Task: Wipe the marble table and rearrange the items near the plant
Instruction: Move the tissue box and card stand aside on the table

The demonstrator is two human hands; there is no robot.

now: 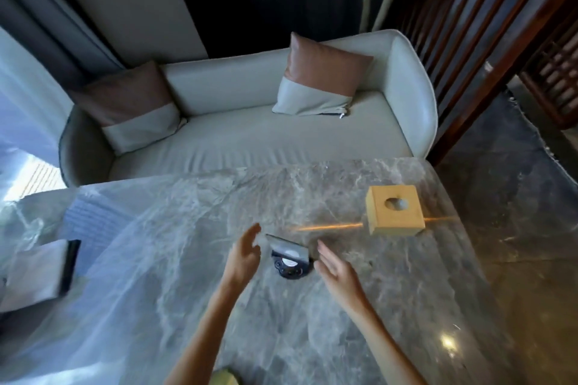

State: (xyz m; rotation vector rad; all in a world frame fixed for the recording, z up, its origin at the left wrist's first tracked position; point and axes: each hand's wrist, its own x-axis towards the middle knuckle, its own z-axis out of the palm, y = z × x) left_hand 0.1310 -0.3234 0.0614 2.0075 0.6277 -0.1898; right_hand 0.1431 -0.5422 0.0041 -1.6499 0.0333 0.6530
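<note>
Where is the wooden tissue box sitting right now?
In the head view, the wooden tissue box stands on the marble table, toward its far right corner near the sofa, beyond the right hand and apart from it.

A pale sofa holds two two-tone cushions, beside a dark wooden slatted screen on the right.

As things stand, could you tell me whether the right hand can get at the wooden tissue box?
Probably yes: the right hand is open and empty, and only bare marble table lies between it and the wooden tissue box.
</note>
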